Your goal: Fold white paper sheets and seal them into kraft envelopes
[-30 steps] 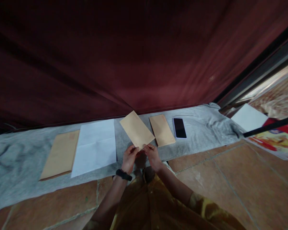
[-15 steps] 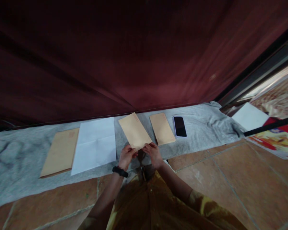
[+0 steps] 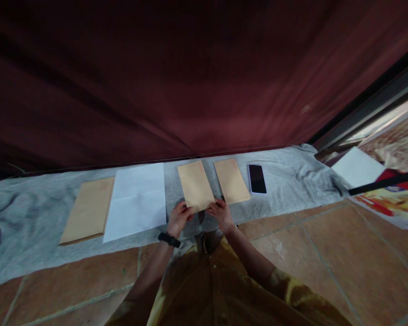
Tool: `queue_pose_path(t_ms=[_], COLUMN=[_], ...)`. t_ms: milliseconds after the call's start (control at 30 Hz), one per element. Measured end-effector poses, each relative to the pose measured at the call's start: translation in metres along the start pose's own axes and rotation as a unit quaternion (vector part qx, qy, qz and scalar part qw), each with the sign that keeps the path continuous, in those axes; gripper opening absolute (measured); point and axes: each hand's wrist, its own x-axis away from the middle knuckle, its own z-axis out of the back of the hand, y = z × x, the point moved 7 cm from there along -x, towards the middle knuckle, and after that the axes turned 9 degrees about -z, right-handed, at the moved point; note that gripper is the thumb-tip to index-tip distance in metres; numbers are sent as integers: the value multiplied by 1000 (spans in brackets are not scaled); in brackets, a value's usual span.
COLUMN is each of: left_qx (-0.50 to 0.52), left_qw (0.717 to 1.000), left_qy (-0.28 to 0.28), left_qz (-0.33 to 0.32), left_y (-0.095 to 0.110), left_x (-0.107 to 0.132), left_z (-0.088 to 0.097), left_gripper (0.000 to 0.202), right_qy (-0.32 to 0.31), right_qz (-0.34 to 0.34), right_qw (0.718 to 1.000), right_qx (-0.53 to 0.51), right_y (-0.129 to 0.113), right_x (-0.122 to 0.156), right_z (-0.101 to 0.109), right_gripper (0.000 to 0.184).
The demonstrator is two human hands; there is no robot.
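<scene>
A small tan envelope (image 3: 195, 186) is held at its near end by both my hands, over a grey cloth (image 3: 27, 217) spread on the floor. My left hand (image 3: 178, 218), with a black band on the wrist, pinches the near left corner. My right hand (image 3: 220, 213) pinches the near right corner. The envelope points away from me, about parallel to a second small tan envelope (image 3: 231, 180) lying just to its right. A white sheet of paper (image 3: 136, 201) with fold creases lies to the left of my hands.
A larger brown envelope (image 3: 87, 210) lies left of the white sheet. A dark phone (image 3: 257, 178) rests right of the second envelope. A dark red curtain (image 3: 190, 81) hangs behind the cloth. Terracotta floor tiles (image 3: 326, 253) and printed material (image 3: 387, 199) lie to the right.
The envelope in my hands has turned from a slant to the left until it points straight away, and has come lower toward the cloth. Both hands kept their grip.
</scene>
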Motion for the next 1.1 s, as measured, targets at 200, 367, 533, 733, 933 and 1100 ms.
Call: queue_pose_path(t_ms=[200,367,533,733,933,1100], left_qx=[-126,-325,-418,-450,-489,-507], left_qw=[990,927,884,864,814,782], left_qy=[21,58,32,9,13,11], left_qz=[-52,-178,-208,-223,-313,-362], left_y=[6,29,38,37,44,46], left_x=[-6,1,10,12,17,21], left_z=[5,7,-4,-7,-12,-19], left_gripper=[34,43,48,52,49,47], right_qy=[-4,-9,1,7,6,5], right_qz=[-8,-22,-9,6,20,35], right_qw=[999,994,994,994,995,994], right_qx=[36,103,110,109,94,102], right_y=[1,2,3,3,0,-3], right_x=[-1,-3,-6,-3,2,6], right_z=[5,8,10,11,13,16], right_gripper=[48,34,33,36,38,41])
